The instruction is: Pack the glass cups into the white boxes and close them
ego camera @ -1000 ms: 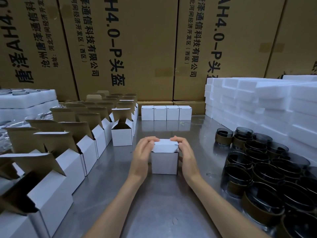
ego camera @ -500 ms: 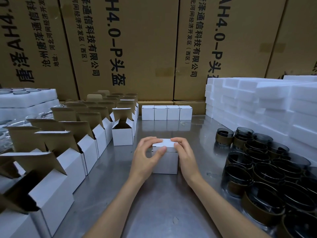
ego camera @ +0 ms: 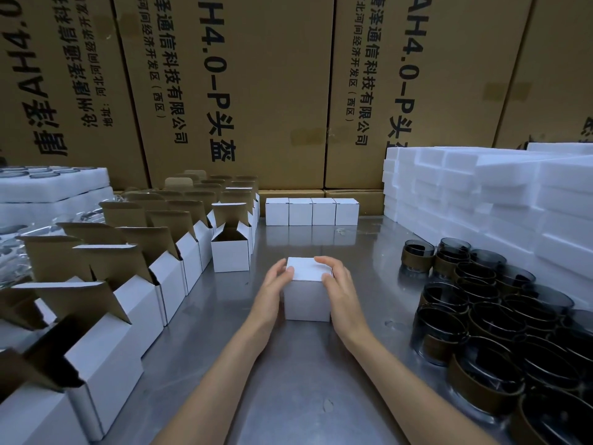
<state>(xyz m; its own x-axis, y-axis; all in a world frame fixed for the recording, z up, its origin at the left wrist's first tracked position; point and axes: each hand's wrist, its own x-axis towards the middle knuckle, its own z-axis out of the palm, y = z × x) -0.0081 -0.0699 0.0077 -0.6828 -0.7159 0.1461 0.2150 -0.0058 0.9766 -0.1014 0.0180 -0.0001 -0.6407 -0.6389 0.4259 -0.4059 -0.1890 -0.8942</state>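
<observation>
A closed white box [ego camera: 308, 289] stood mid-table, the left hand [ego camera: 272, 290] and right hand [ego camera: 340, 289] cupping its sides, thumbs pressed on the lid. With glass presumably inside, it likely handled light but fragile; the stiff side walls looked the best hold. Cartons [ego camera: 231, 91] behind read "H4.0-P".

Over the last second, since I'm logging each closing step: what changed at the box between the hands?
The lid of the white box went from slightly raised to flat and shut. The left hand moved its thumb onto the top edge; the right hand kept its grip at the other side. The box stayed in place, as did the closed boxes and glass cups.
</observation>
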